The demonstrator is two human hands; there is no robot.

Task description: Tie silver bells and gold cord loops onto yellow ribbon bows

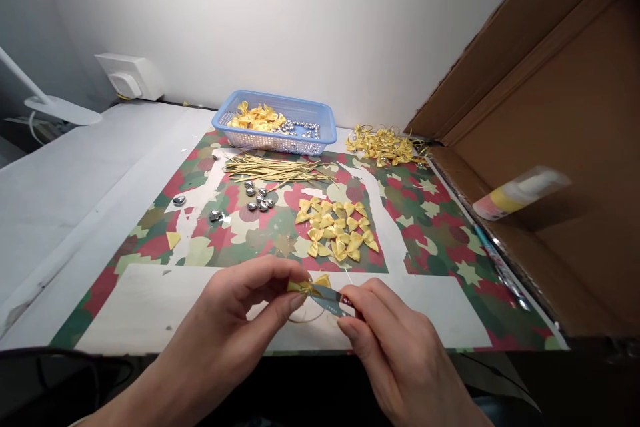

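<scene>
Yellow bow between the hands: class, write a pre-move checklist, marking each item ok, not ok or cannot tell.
1. Yellow bow pinched in the left hand grip: ok.
2. Small snips held in the right hand, blades at the bow: ok.
3. Blades open or closed: cannot tell.
4. Left fingertips clear of the blades: cannot tell, they sit close.
5. Gold cord loop hanging below the bow, free of the blades: cannot tell.
6. Loose bows on the mat apart from the hands: ok.
</scene>
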